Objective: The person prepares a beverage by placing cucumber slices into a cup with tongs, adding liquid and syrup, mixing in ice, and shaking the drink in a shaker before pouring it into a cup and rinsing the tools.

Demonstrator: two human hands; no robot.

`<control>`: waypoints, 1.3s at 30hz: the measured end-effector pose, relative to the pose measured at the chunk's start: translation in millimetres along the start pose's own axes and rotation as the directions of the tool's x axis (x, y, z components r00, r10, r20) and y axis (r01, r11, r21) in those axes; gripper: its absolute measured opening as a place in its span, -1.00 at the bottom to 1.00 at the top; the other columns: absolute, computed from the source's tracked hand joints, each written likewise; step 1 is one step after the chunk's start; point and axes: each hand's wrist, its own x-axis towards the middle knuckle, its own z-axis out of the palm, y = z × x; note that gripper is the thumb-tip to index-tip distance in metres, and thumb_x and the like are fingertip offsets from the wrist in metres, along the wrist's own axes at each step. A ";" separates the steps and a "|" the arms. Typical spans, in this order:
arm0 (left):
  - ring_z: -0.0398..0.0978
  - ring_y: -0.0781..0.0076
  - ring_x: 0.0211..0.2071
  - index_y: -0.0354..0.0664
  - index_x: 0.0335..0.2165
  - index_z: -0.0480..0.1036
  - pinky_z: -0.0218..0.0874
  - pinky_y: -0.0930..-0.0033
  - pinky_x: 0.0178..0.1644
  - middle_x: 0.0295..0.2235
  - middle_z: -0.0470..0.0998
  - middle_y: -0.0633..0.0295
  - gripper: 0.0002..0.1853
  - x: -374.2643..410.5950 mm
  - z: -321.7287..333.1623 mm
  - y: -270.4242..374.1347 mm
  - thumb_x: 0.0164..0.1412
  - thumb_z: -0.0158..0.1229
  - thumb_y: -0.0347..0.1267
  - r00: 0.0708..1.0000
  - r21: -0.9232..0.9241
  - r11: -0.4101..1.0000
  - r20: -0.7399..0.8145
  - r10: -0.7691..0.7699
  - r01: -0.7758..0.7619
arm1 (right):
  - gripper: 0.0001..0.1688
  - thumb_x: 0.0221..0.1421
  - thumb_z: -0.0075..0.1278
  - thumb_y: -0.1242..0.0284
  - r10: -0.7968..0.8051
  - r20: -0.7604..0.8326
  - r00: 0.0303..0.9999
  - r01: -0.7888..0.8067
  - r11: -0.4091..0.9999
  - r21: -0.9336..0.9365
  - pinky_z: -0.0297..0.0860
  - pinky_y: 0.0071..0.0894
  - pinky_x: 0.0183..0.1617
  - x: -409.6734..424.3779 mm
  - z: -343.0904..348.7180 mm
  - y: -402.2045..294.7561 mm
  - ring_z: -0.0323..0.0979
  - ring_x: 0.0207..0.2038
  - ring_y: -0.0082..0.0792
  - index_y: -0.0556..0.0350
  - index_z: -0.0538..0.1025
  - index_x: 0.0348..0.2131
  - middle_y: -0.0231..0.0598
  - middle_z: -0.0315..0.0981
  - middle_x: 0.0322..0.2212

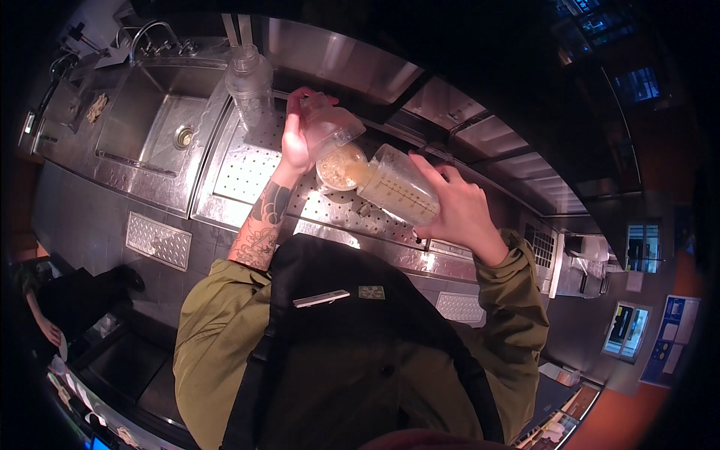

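Observation:
My left hand [298,138] holds a clear plastic container [333,125], tilted just above a round cup [341,167] filled with pale, frothy liquid and what look like ice pieces. My right hand [458,202] grips a clear measuring jug [399,185] with dark scale marks, tipped left so that its mouth meets the cup's rim. Cloudy yellowish liquid lies in the jug and at its mouth. The cup stands over a perforated steel drain panel [244,171]. Whether the left container holds anything cannot be told.
A clear plastic bottle-shaped vessel [248,84] stands behind my left hand. Left of it is a steel sink [140,126] with a faucet [152,31] and a crumpled cloth [98,108] beside it. Steel-fronted compartments [337,53] line the back. A co-worker's hand [52,333] shows at lower left.

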 end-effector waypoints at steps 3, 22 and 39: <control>0.35 0.14 -0.02 -0.14 -0.02 0.13 0.22 0.11 0.08 -0.09 0.36 -0.03 -0.62 0.4 2.0 -1.1 0.31 -0.41 -0.19 1.000 -0.043 0.999 0.008 0.030 -0.029 | 0.28 -0.62 0.28 0.32 0.001 -0.006 1.000 -0.001 1.000 0.009 0.45 -0.17 -0.32 -0.6 -0.7 0.2 0.51 -0.42 -0.01 -0.39 0.14 0.22 -0.01 0.39 -0.22; 0.32 0.20 -0.02 -0.14 -0.01 0.05 0.28 0.11 0.00 -0.10 0.31 0.08 -0.57 -9.1 37.0 23.6 0.16 -0.05 -0.35 0.979 0.152 0.982 -0.183 -0.086 0.115 | 0.23 -0.58 0.36 0.29 0.054 -0.376 0.925 0.074 0.945 0.317 0.41 -0.20 -0.12 -1.4 71.6 17.1 0.46 -0.19 -0.02 -0.04 0.17 0.17 -0.01 0.37 -0.14; 0.35 0.04 -0.03 -0.24 0.03 0.19 0.17 0.14 0.05 -0.07 0.39 0.04 -0.20 -71.4 161.5 4.7 -0.12 0.33 -0.10 0.890 0.873 0.299 0.437 -0.132 -0.385 | 0.00 -0.40 0.42 0.25 0.544 -0.312 0.779 0.066 0.424 0.903 0.36 -0.39 -0.04 -21.9 182.6 -8.6 0.43 -0.09 -0.36 0.16 0.29 0.04 -0.22 0.44 -0.15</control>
